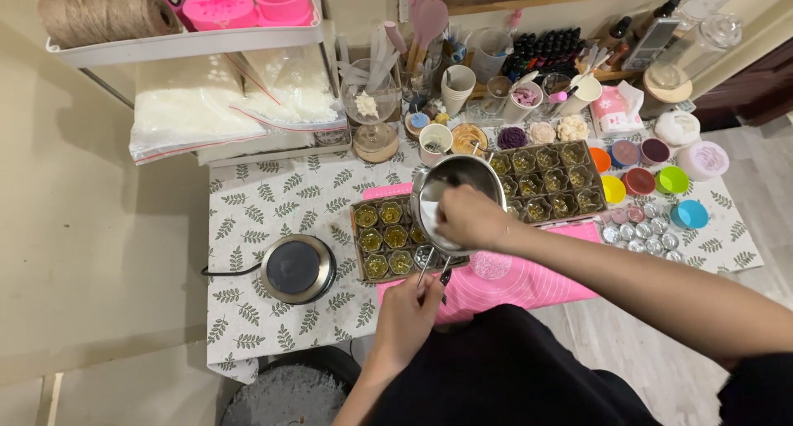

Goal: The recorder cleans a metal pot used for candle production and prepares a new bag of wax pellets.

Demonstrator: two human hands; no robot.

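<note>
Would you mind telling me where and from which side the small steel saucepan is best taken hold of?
Probably by its long handle, coming from the near side, toward the person. The steel saucepan is tilted over the left tray of moulds and its handle sticks out toward the body, clear of everything. The left hand already wraps it there, while the right hand works inside the bowl.

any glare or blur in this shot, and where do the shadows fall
Head view: soft, even light; a bright glare on the metal pot rim. The right hand inside it looks slightly motion-blurred, the left hand on the handle sharper. A soft shadow falls left of the hot plate; the frame edges bend a little.
</note>
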